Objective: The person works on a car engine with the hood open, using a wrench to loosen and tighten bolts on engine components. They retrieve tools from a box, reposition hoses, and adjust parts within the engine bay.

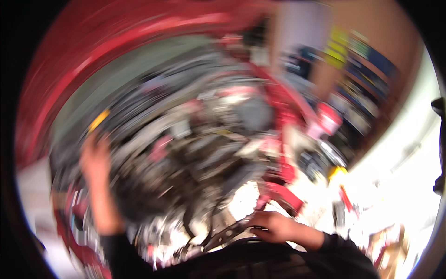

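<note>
The picture is heavily blurred. My left hand (95,160) is raised over the left side of an open red car's engine bay (176,181), just below a small yellow item (99,120); whether it touches or holds that item is unclear, as its fingers are smeared. My right hand (274,225) is low at right of centre, fingers curled on a dark metal bar with holes (225,237) along the front of the bay.
The raised red hood (102,37) arches overhead. Beyond the red fender (288,100) stand shelves (364,79) with dark and yellow items, a red-and-pink container (327,118), and scattered tools on the right. A cardboard box (385,246) sits at lower right.
</note>
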Motion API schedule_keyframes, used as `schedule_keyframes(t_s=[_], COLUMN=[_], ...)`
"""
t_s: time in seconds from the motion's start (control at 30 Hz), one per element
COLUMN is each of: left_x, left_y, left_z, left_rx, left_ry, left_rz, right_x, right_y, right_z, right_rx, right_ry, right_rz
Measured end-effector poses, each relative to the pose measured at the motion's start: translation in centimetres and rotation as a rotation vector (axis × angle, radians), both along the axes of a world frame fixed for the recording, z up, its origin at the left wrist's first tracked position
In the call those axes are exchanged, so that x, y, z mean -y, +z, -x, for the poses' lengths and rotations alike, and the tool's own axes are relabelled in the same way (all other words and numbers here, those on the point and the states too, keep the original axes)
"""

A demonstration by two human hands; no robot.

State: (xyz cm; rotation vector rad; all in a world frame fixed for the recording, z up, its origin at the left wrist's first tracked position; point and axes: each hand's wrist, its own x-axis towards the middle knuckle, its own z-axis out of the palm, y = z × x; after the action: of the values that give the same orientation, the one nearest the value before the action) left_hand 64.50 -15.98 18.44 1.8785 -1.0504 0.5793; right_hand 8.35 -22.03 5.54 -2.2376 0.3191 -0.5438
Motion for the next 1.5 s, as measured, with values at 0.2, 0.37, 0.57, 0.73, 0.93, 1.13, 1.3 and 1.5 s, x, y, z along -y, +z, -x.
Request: schedule_keyframes(t_s=[0.2,0.37,0.57,0.73,0.93,1.13,1.3,1.5], left_x=[2.5,7.4,7.8,6.0,1.9,-0.1,0.7,5.1], left_y=[1.3,1.1,0.3,-7.4,-18.9,-28.1,-34.2,-41.7], left_z=[17.1,26.8,38.9,51.8,65.8,72.6,76.3,81.7], left_rx=[0.248,0.319,0.302,0.007,0.317,0.636,0.564,0.616], left_ry=[-1.075,-0.966,-1.363,-1.643,-1.650,-1.554,-1.506,-1.464], left_rz=[-0.182,-0.482,-0.360,-0.611,-1.446,-1.603,-1.739,-1.886], right_x=[-3.3,-8.6,-13.6,-19.4,-26.9,-33.1,-36.2,-39.7], right_y=[-3.1,-4.8,-6.9,-9.4,-10.6,-11.8,-15.4,-20.0], right_z=[7.9,13.8,22.0,30.5,41.4,49.7,55.3,62.9], right_rx=[0.057,0.040,-0.122,-0.085,-0.302,-0.410,-0.391,0.301], right_ry=[-0.432,-0.682,-0.925,-0.982,-1.136,-1.275,-1.425,-2.081], right_rz=[-0.016,-0.102,-0.213,-0.216,-0.432,-0.539,-0.669,-0.804])
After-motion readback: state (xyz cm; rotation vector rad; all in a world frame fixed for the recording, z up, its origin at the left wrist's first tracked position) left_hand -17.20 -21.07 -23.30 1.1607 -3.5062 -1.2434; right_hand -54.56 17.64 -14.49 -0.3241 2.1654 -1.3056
